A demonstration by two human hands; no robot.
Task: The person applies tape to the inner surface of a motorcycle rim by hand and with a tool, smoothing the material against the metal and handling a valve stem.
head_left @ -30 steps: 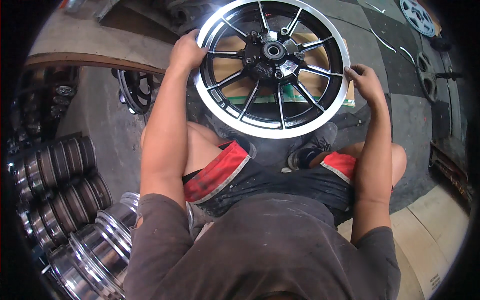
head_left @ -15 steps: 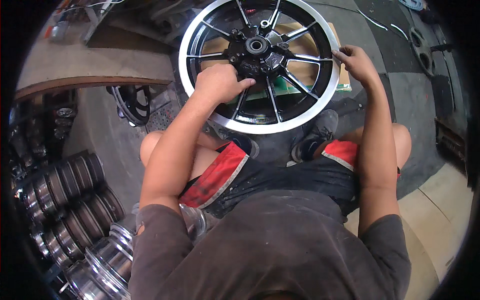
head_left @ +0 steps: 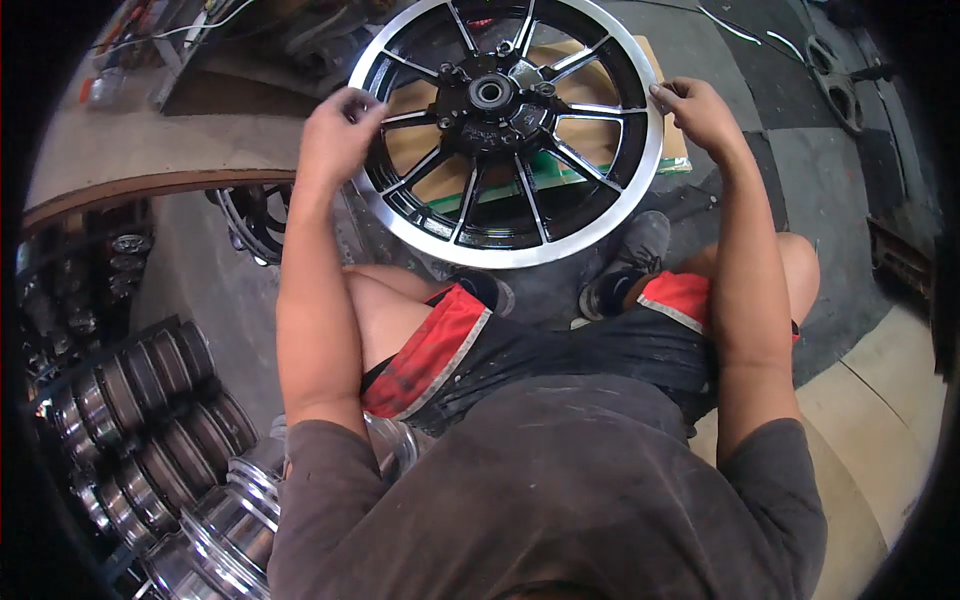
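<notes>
A black spoked wheel (head_left: 500,240) with a bright silver rim and a round bearing in its hub lies in front of me. Beneath it, a cardboard sheet (head_left: 648,70) with a green edge shows between the spokes. My right hand (head_left: 700,115) pinches the rim's right side between thumb and fingers. At the left side of the rim is my left hand (head_left: 340,135), its fingers curled toward the thumb and slightly blurred. Whatever those fingers hold, if anything, I cannot make out.
A bench (head_left: 230,130) with a curved brown edge stands at the left, with another dark wheel (head_left: 262,225) below it. Stacked metal rims (head_left: 140,400) fill the lower left. On the right floor lies a dark ring-shaped part (head_left: 835,85); my shoes (head_left: 640,260) are close to the wheel.
My left hand has moved left, from over the hub and spokes to the rim's left side. The right hand stays on the rim. The wheel appears slightly farther left in view.
</notes>
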